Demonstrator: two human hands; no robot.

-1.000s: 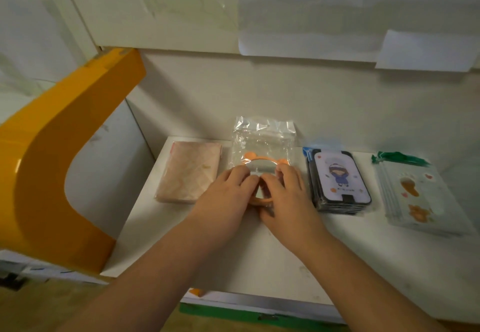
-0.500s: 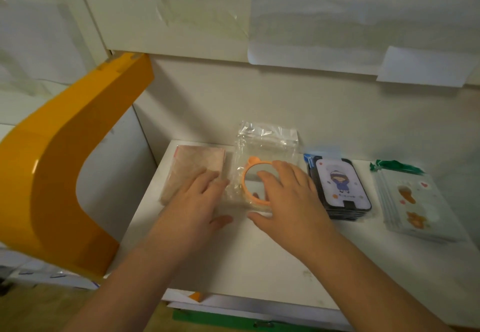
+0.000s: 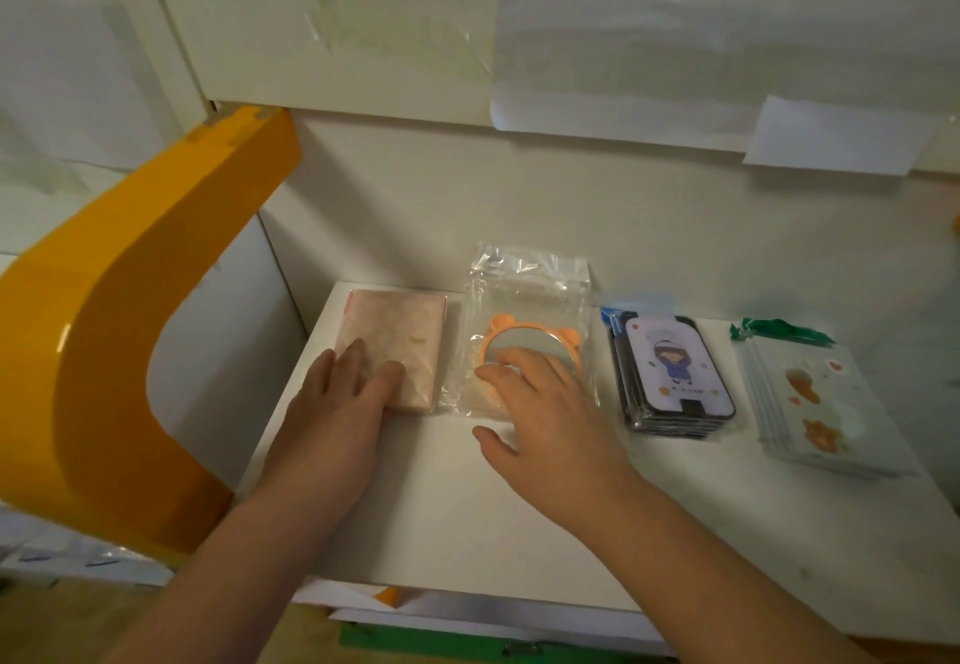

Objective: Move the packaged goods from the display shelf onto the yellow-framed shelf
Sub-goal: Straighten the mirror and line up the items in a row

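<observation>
On the white shelf (image 3: 467, 518) with the yellow frame (image 3: 104, 351) lie four lots of packaged goods in a row. My left hand (image 3: 337, 403) rests with straight fingers on the near end of the pink packet (image 3: 400, 330) at the left. My right hand (image 3: 540, 408) lies flat, fingers spread, on the clear bag (image 3: 524, 294) that holds an orange-rimmed round mirror (image 3: 530, 343). Right of it sits a stack of black card packs with a cartoon girl (image 3: 675, 367), then a stack of clear bags with bear prints (image 3: 815, 398).
The yellow frame curves up at the left of the shelf. A white back wall (image 3: 571, 226) with taped paper sheets stands behind the goods. A green strip (image 3: 441, 648) shows under the shelf's front edge.
Both hands held the mirror bag together a second ago. My left hand has slid left onto the pink packet. My right hand has flattened on the mirror bag. The camera has drawn nearer.
</observation>
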